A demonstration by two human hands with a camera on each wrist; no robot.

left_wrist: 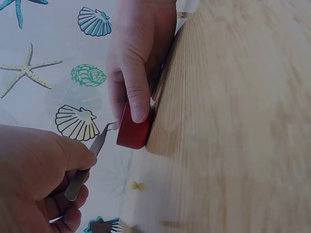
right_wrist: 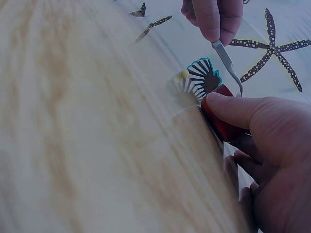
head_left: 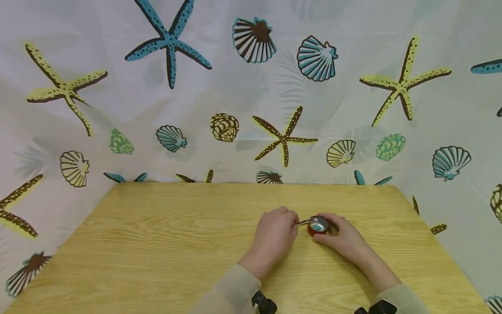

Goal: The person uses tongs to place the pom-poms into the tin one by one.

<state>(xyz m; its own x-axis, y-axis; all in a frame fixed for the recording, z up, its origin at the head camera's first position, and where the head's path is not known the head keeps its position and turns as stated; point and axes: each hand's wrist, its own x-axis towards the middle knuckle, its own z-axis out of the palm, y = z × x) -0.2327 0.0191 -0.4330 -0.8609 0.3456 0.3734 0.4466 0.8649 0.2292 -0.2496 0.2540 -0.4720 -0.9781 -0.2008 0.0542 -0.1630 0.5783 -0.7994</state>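
My left hand pinches a pair of metal tweezers between thumb and fingers. Their bent tip reaches over a small round red container, whose top face looks silvery and shiny in the head view. Thumb and fingers of my right hand grip that container from its right side, low at the wooden table. In the right wrist view, my right thumb lies along the red wall, with the tweezers' tip just above the rim.
Two small yellow round pieces lie on the table close to the left hand, seen in both wrist views. Behind and beside the table hangs a pale cloth printed with starfish and shells.
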